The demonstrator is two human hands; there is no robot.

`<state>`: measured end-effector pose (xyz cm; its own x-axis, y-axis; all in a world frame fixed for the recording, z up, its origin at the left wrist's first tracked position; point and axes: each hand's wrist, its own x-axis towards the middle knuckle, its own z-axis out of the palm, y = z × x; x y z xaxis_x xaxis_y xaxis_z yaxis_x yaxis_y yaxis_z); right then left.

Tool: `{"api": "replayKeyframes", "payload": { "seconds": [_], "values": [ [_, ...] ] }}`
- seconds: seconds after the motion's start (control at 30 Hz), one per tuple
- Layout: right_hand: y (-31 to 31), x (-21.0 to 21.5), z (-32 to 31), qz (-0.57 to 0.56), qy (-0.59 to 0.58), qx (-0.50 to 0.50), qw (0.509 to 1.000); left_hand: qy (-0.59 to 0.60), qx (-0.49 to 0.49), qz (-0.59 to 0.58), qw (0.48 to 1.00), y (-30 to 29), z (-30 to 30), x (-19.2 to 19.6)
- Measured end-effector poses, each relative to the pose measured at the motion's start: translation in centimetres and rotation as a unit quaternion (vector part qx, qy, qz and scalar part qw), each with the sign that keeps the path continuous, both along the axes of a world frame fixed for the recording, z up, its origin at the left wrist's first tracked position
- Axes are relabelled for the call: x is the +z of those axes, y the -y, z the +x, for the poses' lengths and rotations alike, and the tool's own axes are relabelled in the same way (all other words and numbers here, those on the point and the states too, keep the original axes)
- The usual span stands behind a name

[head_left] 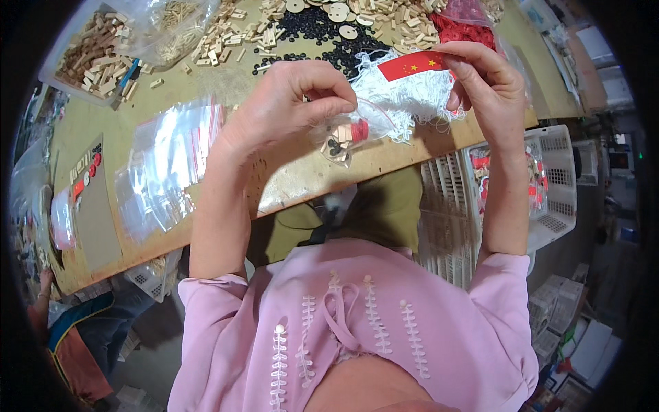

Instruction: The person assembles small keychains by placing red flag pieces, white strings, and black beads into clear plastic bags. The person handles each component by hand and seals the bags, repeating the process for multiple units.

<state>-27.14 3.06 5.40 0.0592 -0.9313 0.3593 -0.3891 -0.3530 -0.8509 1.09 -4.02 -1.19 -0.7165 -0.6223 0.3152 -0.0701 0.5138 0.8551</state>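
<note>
My left hand (298,99) pinches the top edge of a small clear zip bag (338,156), which hangs over the table's front edge. Inside the bag are light wooden pieces, black rings and something red. A red paper strip with yellow stars (410,66) is gripped at its right end between the thumb and fingers of my right hand (486,86). The strip is apart from the bag, held above a heap of white string (422,99). Left of my left forearm lies a stack of flat, clear zip bags (165,161) with red closures.
Black rings (319,34), wooden blocks (220,38) and wooden discs (336,12) are heaped at the back. A bin of blocks (93,58) stands back left, near a cardboard sheet with sample parts (96,206). A white basket (557,182) stands right, below the tabletop. Another person's arm shows far left.
</note>
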Motion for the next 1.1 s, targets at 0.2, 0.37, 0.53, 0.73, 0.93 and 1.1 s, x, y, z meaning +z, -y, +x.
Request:
{"api": "replayKeyframes", "payload": {
  "seconds": [0.2,0.37,0.53,0.73,0.93,1.1],
  "values": [
    [-1.1,0.2,1.5,0.036,0.018,0.005,0.999,0.004,0.025,-0.010,1.000,-0.2,0.0,0.2],
    [-0.7,-0.3,2.4,0.083,0.015,0.018,0.996,-0.038,0.044,-0.055,0.997,-0.5,-0.5,0.1],
    [-0.1,0.0,1.9,0.098,-0.023,0.002,0.995,-0.042,0.054,-0.062,0.996,-0.7,-0.7,0.4],
    [0.3,-0.4,2.1,0.094,-0.050,0.007,0.994,-0.031,0.033,-0.046,0.998,-0.8,-0.6,0.5],
    [0.6,0.0,1.9,0.085,-0.050,0.013,0.995,-0.036,0.040,-0.063,0.997,-0.6,-0.7,0.3],
    [-0.2,0.0,2.7,0.080,-0.082,-0.002,0.993,-0.069,0.056,-0.072,0.993,-0.7,-1.1,-0.1]
  ]
}}
